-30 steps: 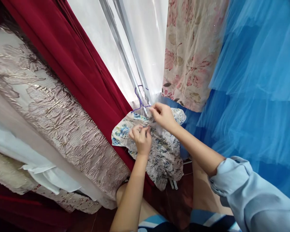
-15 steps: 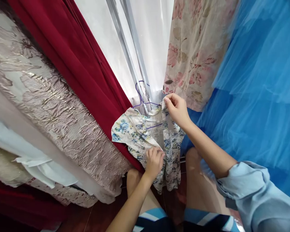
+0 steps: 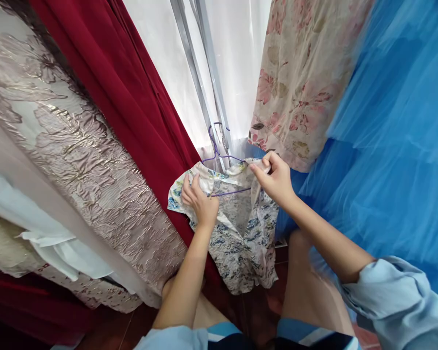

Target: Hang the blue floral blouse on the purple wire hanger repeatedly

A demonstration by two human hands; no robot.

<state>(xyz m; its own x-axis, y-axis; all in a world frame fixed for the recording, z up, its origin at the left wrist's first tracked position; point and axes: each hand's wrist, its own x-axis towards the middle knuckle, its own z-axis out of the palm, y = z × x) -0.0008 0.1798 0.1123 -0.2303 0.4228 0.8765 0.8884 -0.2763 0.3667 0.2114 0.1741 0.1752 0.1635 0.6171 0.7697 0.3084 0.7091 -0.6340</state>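
Left hand [image 3: 201, 201] has its grip bent over the blouse [image 3: 228, 257] at the shoulder beside the red cloth [image 3: 131, 107]; whether it pinches any fabric I cannot tell. Between the hands, the blouse hangs on the purple hanger [image 3: 216, 154], its neckline open so that the lower bar shows through. The hook sits by the metal poles [image 3: 192, 63]; what bears it is unclear. On the far side, the right hand [image 3: 275, 177] has a narrow grip, thumb and finger closed on the neck edge near the floral cloth [image 3: 292, 92] and the blue tulle [image 3: 383, 146]. Straightening seems the step in hand: I would draw both front edges evenly outward, seat each shoulder along its hanger arm, and pull lightly, since the thin fabric could slip or crease.
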